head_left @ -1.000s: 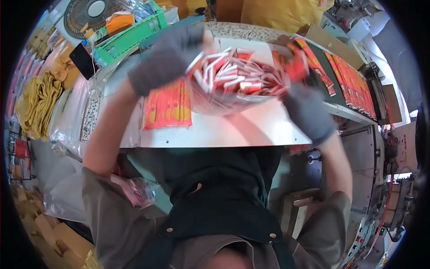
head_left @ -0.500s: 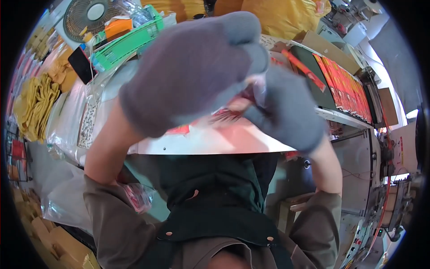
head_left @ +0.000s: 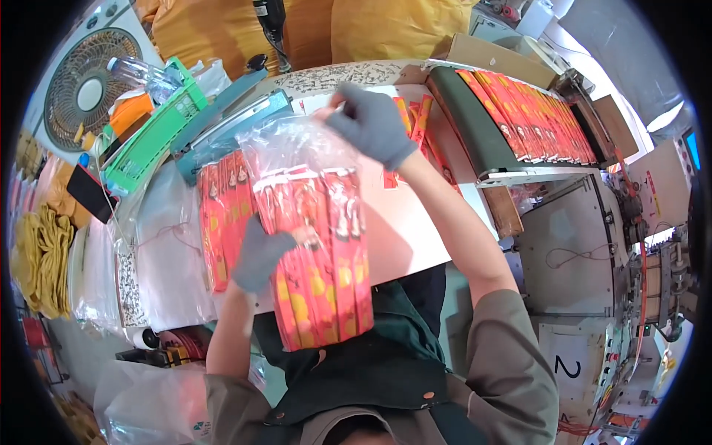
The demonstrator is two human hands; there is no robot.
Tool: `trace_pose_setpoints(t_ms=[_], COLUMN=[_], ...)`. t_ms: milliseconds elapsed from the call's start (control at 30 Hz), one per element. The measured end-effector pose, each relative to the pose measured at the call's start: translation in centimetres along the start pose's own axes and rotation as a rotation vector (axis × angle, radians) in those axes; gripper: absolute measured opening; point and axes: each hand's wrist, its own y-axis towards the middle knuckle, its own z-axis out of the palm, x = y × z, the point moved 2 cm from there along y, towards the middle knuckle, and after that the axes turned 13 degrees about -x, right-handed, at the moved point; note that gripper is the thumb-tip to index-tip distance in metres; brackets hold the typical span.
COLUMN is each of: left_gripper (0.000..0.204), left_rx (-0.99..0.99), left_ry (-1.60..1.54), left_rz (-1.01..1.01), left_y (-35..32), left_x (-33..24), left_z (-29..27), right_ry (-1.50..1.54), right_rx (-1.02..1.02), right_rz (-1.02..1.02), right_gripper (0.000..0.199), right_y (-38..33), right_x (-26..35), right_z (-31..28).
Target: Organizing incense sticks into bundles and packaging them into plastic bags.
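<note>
A clear plastic bag (head_left: 315, 252) full of slim red-and-yellow packets hangs over the near edge of the white table, its loose upper end (head_left: 289, 144) pointing away from me. My left hand (head_left: 259, 256), in a grey fingerless glove, grips the bag's left side with the thumb across its front. Just beyond the loose plastic is my right hand (head_left: 367, 126), gloved alike, its fingers curled together. Whether it pinches anything is too small to tell. Another bagged bundle of red packets (head_left: 222, 215) lies on the table behind my left hand.
Red packets stand in a row (head_left: 534, 115) on a dark green conveyor belt (head_left: 456, 111) at right. Loose packets (head_left: 419, 122) lie beside it. Flat clear bags (head_left: 167, 230), a green basket (head_left: 152, 141), a phone (head_left: 90, 193) and a fan (head_left: 89, 93) are at left.
Both hands were close together, raised in front of me. Now they are apart and lower, the left holding the filled bag in view. My view has shifted as well.
</note>
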Motion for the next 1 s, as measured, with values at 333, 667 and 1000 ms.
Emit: trace_pose_setpoints(t_ms=[333, 667, 1000], left_gripper=[0.07, 0.063, 0.052], left_rx=[-0.384, -0.216, -0.58], left_ry=[1.187, 0.627, 0.806], left_rz=[0.373, 0.192, 0.801], left_y=[14.1, 18.6, 20.3], left_x=[2.3, 5.2, 11.7], left_z=[-5.6, 13.4, 10.7], right_ry=[-0.695, -0.616, -0.243], right_rx=[-0.063, -0.083, -0.209], right_rz=[0.395, 0.467, -0.085], right_gripper=[0.058, 0.033, 0.051], right_y=[-4.5, -3.4, -0.6], right_x=[-18.5, -20.2, -14.2], right_z=[4.1, 1.9, -8.8])
